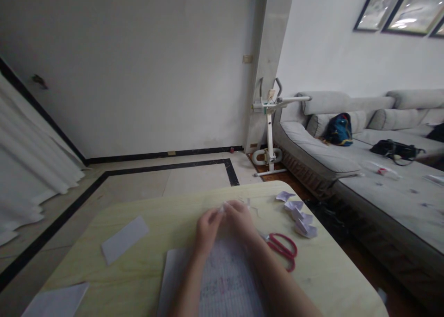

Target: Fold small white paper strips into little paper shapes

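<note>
Above the far part of the pale, wood-grained tabletop [333, 273], in the head view, the left hand [209, 224] and right hand [239, 215] meet, fingertips pinching one small white paper piece [223, 207] between them; its shape is blurred. One ruled, written-on notebook [225, 280] lies flat beneath the forearms. Right of them rests one pair of scissors [284, 246] with looped red handles, and beyond it a row of creased, folded papers [302, 216], at least four. Two smooth, flat paper sheets [125, 240] lie well to the left.
</note>
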### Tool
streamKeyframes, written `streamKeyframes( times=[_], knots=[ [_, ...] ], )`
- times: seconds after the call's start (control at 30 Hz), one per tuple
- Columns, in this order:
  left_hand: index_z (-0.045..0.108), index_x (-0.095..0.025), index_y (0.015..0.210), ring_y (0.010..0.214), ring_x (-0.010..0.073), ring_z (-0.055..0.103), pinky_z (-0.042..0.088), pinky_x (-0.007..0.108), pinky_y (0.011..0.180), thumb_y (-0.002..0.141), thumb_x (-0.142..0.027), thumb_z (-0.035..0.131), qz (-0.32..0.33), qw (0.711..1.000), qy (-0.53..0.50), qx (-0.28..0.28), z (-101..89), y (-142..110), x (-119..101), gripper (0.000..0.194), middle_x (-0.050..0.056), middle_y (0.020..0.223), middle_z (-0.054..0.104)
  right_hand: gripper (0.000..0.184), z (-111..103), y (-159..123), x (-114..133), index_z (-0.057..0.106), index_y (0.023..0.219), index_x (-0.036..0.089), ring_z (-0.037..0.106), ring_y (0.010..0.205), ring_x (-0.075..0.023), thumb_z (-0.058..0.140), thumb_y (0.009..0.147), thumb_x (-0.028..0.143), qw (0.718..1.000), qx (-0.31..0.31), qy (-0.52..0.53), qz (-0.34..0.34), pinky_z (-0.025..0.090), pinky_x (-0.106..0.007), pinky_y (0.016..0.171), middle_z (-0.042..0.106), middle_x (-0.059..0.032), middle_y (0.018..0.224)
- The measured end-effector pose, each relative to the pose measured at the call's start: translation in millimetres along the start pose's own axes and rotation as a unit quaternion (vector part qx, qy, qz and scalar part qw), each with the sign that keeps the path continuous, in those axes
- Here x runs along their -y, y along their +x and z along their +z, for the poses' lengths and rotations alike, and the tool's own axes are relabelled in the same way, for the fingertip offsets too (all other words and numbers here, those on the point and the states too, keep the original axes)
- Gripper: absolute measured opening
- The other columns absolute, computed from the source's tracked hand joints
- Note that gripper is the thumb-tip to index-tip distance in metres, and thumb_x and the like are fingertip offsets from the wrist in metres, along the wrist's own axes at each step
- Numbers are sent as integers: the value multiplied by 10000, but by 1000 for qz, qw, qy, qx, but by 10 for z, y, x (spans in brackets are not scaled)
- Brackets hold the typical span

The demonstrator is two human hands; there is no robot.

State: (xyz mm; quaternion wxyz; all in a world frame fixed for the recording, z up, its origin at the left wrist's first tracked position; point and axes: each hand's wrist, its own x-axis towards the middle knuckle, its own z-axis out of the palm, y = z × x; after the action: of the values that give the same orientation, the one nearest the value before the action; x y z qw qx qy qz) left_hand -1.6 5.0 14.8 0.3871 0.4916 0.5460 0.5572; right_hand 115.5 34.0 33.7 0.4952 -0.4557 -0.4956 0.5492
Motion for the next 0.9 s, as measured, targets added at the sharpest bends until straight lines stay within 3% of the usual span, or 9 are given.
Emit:
streamKeyframes(
  times=[0.47, 0.9],
  knots=[
    [688, -163, 758, 661, 191, 627, 475, 262, 620, 750, -411, 566, 53, 994, 87, -30, -31, -29, -52, 276, 52, 712, 692, 266, 1, -14, 12, 632, 703, 140, 499, 547, -118, 559, 737, 394, 998, 42, -41, -3, 367, -213, 511, 578, 4, 574],
    [693, -148, 831, 751, 212, 636, 495, 272, 660, 709, -400, 608, 11, 999, 32, -7, -19, -4, 18, 292, 71, 800, 700, 275, 16, -24, 49, 609, 630, 145, 494, 519, -118, 544, 736, 390, 998, 13, -56, 5, 362, -215, 489, 559, 8, 534]
  ],
)
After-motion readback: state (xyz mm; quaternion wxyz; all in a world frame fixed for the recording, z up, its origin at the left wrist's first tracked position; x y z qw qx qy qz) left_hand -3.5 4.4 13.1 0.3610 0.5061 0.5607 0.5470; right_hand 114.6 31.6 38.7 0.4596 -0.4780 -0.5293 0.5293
